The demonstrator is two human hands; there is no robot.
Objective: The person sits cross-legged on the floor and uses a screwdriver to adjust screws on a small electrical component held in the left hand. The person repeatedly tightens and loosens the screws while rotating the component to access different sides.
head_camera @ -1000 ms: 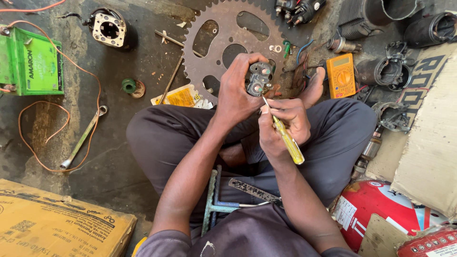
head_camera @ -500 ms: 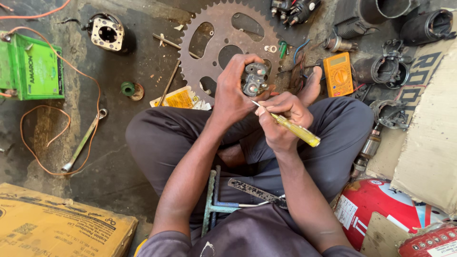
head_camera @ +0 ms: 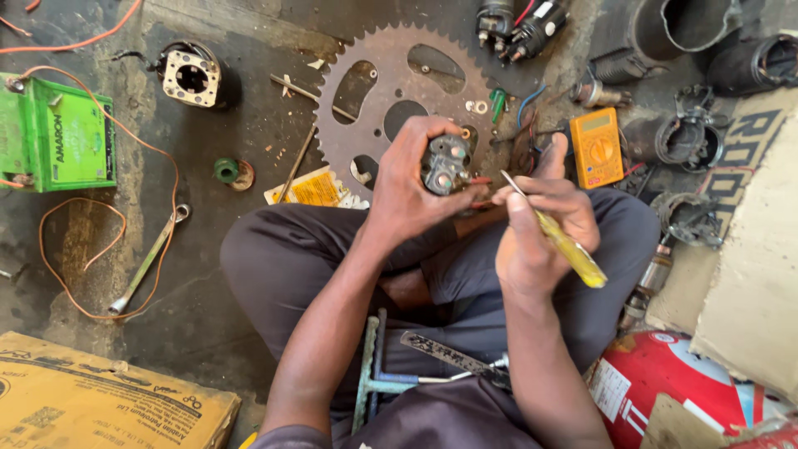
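At about nine o'clock in the view a green battery sits on the concrete floor, with an orange wire looping from it down past a spanner that lies slantwise at eight o'clock. At seven o'clock lies a flattened cardboard box. Toward eleven o'clock stands a round metal housing with a square plate on top, and just below it a small green cap. At twelve o'clock a large rusty sprocket lies flat (a yellow packet rests at its lower left edge). The left hand is raised above the lap near the centre, its grip closed around a small dark motor part, the part's end face turned up to the camera and red leads trailing from it. Just to its right, at about three o'clock of that part, the right hand has its grip wrapped on a yellow-handled screwdriver, whose metal tip points up-left toward the part and stands just short of it. Beyond, at one o'clock, an orange multimeter lies on the floor, with dark cylindrical casings near it at two o'clock. At five o'clock sits a red container.
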